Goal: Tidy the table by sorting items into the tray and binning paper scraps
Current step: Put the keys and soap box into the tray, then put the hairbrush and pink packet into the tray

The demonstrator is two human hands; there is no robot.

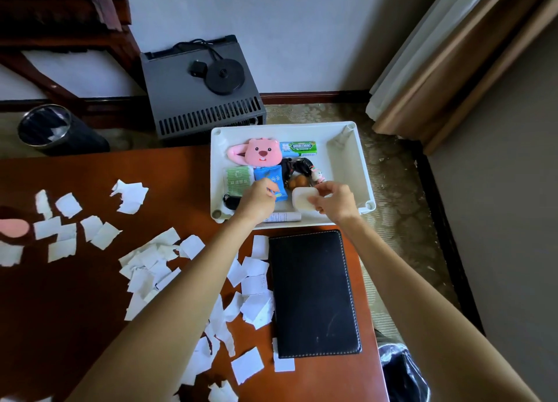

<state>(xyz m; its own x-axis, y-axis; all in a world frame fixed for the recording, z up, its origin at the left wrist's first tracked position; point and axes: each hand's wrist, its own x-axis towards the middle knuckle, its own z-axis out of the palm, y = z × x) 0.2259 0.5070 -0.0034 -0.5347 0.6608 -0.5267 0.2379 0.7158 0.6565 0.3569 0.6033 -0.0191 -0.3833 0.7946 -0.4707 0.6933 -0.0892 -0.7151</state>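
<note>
A white tray (347, 172) sits at the table's far edge. It holds a pink beaver toy (261, 155), a Doublemint gum pack (300, 148), a green sachet (238, 180), a blue packet (270, 178), a black strap with charms (297, 167) and a white tube (283, 217). My left hand (256, 202) rests over the blue packet, fingers pinched on its lower edge. My right hand (335, 202) grips a white rounded case (303, 200) inside the tray. Several torn paper scraps (151, 262) lie across the brown table.
A black leather folder (314, 293) lies near me, just below the tray. A dark bin (51, 131) stands on the floor at the far left; another lined bin (401, 374) is at the lower right. A black box (202, 90) stands behind the tray.
</note>
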